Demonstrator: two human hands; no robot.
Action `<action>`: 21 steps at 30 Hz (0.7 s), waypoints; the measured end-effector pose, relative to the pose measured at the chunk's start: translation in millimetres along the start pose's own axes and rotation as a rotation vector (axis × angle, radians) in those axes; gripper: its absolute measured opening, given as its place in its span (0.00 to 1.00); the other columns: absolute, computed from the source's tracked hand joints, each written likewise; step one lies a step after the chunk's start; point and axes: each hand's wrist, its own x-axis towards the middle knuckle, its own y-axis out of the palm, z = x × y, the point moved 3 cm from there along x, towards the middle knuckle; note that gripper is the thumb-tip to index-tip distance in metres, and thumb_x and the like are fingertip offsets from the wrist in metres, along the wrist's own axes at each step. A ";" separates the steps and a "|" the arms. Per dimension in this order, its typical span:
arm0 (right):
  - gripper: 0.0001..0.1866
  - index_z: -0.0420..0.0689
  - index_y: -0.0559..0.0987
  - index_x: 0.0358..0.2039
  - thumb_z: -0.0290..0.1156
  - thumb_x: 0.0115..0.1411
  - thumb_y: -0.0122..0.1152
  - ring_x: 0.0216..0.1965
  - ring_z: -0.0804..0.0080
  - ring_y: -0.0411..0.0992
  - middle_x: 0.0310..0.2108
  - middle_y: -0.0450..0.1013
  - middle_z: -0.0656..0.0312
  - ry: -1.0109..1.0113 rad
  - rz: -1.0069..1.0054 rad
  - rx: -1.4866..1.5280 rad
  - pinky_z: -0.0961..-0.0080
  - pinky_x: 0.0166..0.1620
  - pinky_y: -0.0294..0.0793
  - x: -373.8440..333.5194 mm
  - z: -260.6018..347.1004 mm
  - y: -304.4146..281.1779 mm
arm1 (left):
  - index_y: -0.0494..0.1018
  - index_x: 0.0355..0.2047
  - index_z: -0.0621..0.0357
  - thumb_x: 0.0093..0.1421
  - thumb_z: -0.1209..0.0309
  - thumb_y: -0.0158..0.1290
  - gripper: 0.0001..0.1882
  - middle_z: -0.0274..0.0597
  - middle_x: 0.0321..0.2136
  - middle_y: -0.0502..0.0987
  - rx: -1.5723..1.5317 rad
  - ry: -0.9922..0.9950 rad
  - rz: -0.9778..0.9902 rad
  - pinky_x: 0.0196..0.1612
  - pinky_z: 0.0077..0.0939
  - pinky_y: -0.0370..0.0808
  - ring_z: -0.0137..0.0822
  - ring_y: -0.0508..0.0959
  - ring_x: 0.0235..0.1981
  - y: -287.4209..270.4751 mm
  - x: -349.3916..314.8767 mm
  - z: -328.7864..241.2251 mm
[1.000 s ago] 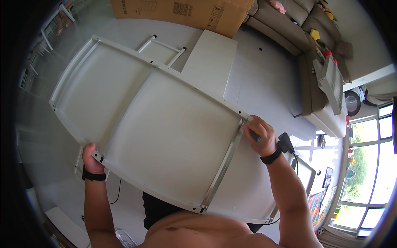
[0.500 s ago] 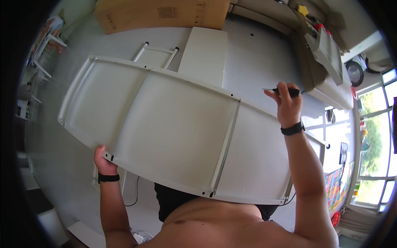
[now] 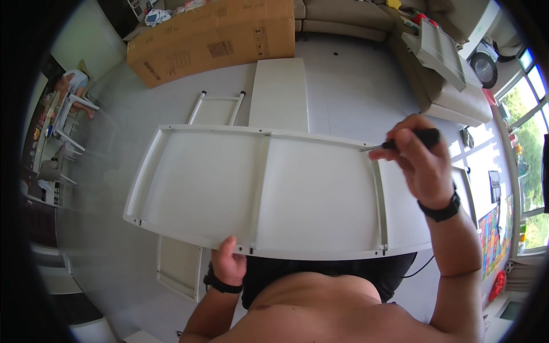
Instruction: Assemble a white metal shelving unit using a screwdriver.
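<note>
A long white framed panel (image 3: 320, 188), with crossbars dividing it into shallow bays, spans the space in front of my body. At its near edge my left hand (image 3: 230, 266) is closed, thumb on top beside a crossbar's end and the other fingers hidden. My right hand (image 3: 426, 174) grips a black-handled screwdriver (image 3: 428, 138) over the panel's right part. The metal shaft points left, its tip close to the far rail near a crossbar; whether it touches cannot be told. Small dark holes dot the rails.
Beyond the panel lie a flat white board (image 3: 278, 91) and a white leg frame (image 3: 217, 106). A large cardboard box (image 3: 211, 43) and a beige sofa (image 3: 349, 17) stand farther back. Another white frame (image 3: 178, 266) is below the left side. A person (image 3: 74, 86) sits far left.
The panel appears further right and more level in view. My left hand has shifted right with its edge. My right hand and the screwdriver have come lower, the tip now at the far rail.
</note>
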 end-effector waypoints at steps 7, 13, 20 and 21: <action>0.14 0.38 0.78 0.34 0.38 0.62 0.66 0.29 0.79 0.74 0.27 0.79 0.63 0.142 0.020 -0.325 0.79 0.34 0.73 61.2 -68.4 62.1 | 0.69 0.57 0.66 0.67 0.72 0.49 0.20 0.47 0.56 0.74 0.604 0.058 0.271 0.60 0.43 0.72 0.43 0.76 0.56 11.7 -31.9 2.6; 0.16 0.40 0.78 0.31 0.42 0.60 0.65 0.25 0.81 0.70 0.24 0.78 0.65 0.218 0.008 -0.426 0.79 0.31 0.70 117.6 -120.8 86.8 | 0.67 0.58 0.65 0.68 0.76 0.48 0.18 0.46 0.53 0.75 -0.016 -0.239 0.160 0.56 0.40 0.76 0.41 0.77 0.53 27.3 -40.4 -9.6; 0.14 0.40 0.76 0.30 0.40 0.60 0.65 0.26 0.80 0.70 0.24 0.78 0.65 0.280 0.105 -0.466 0.78 0.32 0.70 143.9 -166.9 102.2 | 0.62 0.63 0.64 0.65 0.74 0.52 0.26 0.50 0.58 0.72 -0.120 -0.275 0.184 0.62 0.52 0.71 0.50 0.73 0.60 16.9 -36.5 -13.6; 0.14 0.40 0.76 0.30 0.39 0.60 0.64 0.26 0.80 0.70 0.24 0.77 0.65 0.264 0.128 -0.489 0.77 0.32 0.70 144.4 -168.9 105.2 | 0.62 0.63 0.64 0.65 0.74 0.52 0.26 0.50 0.58 0.72 -0.125 -0.271 0.176 0.62 0.52 0.71 0.50 0.73 0.60 8.4 -36.6 -13.1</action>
